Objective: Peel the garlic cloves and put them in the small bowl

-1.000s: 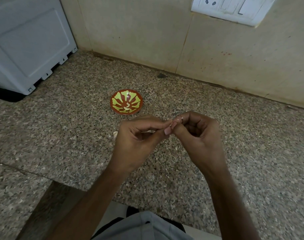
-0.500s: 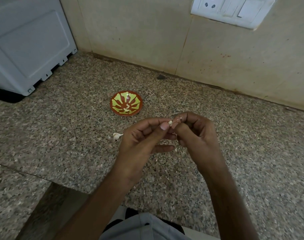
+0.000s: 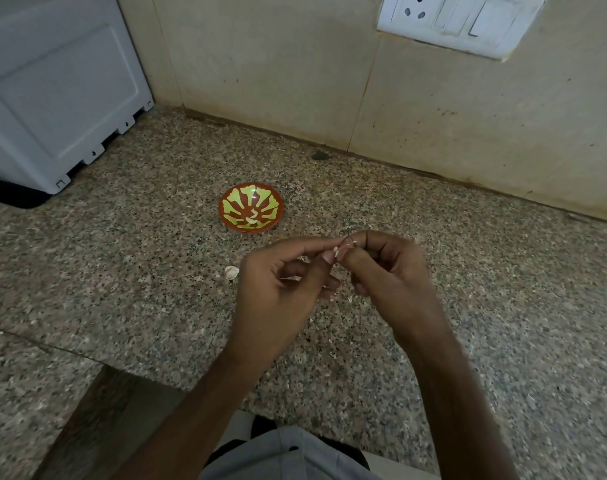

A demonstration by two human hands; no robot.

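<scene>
A small red bowl point(image 3: 250, 211) with a yellow-green pattern sits on the granite counter and holds a couple of pale peeled cloves. In front of it my left hand point(image 3: 281, 282) and my right hand point(image 3: 388, 268) meet fingertip to fingertip above the counter. Between them they pinch one small garlic clove point(image 3: 336, 251), of which only a pale tip shows. Another unpeeled clove point(image 3: 231, 272) lies on the counter just left of my left hand.
A white appliance point(image 3: 59, 95) stands at the back left. The tiled wall runs along the back with a white switch plate point(image 3: 457, 22). Bits of garlic skin point(image 3: 350, 298) lie under my hands. The counter's front edge point(image 3: 139, 375) is near my body.
My hands have stayed in place while the fingers worked the clove. My left hand has loosened, its lower fingers uncurling, and the loose clove on the counter has come into view.
</scene>
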